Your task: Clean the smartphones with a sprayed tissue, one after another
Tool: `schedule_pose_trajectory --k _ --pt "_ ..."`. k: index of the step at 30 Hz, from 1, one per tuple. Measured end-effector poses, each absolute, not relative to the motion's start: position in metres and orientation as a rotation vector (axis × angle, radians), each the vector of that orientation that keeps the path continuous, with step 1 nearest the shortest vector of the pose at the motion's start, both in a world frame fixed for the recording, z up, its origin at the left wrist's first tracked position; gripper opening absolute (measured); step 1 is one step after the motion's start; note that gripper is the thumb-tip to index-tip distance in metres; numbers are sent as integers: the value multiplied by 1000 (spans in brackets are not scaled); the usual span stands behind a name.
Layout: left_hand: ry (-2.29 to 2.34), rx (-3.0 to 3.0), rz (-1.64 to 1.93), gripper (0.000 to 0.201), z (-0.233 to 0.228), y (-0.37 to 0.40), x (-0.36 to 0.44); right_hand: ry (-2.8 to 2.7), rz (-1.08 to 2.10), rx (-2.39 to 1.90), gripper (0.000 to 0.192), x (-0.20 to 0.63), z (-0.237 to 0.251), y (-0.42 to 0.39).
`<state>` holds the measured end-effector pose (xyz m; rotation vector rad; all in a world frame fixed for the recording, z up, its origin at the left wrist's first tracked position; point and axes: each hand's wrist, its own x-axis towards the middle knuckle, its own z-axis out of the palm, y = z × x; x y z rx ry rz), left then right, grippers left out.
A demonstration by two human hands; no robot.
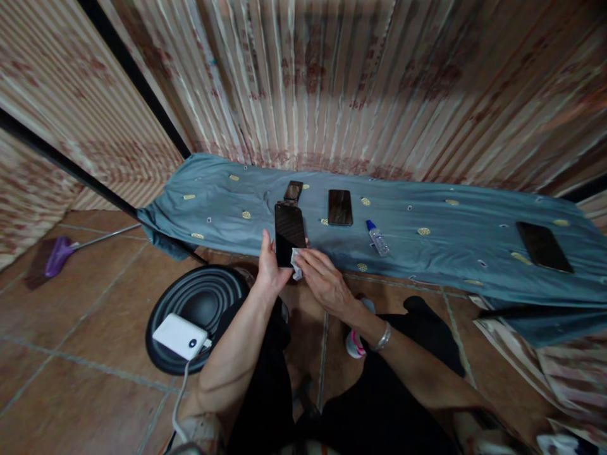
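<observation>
My left hand (270,268) holds a black phone (289,231) upright by its lower edge, screen toward me. My right hand (325,278) presses a small white wipe (296,262) against the phone's lower right corner. A silver bracelet circles my right wrist. Both hands hover just in front of the near edge of a grey-blue cloth (427,253) with yellow spots.
On the cloth lie a small dark phone (293,191), a second phone (340,207), a small clear bottle with a blue cap (377,238) and a phone at far right (543,246). A white power bank (181,336) rests on a black round speaker (199,303). A purple broom (59,254) lies at left.
</observation>
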<state>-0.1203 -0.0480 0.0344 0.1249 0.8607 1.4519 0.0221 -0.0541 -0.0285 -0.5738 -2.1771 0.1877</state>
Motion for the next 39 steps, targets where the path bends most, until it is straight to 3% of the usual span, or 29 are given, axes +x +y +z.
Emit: schedule_pose_trajectory --k 16,24,30,39 --pt "902 125 1302 81 27 -54 -105 -2224 189 -498 43 11 -20 -50" --pt "962 151 1391 73 29 -55 -98 -2163 261 -503 43 11 -22 -42" --pt "879 163 1471 54 24 -58 -85 -2143 319 -648 47 13 -21 -24" --pt "817 371 1480 49 10 -59 -68 -2082 294 -793 46 25 -17 5"
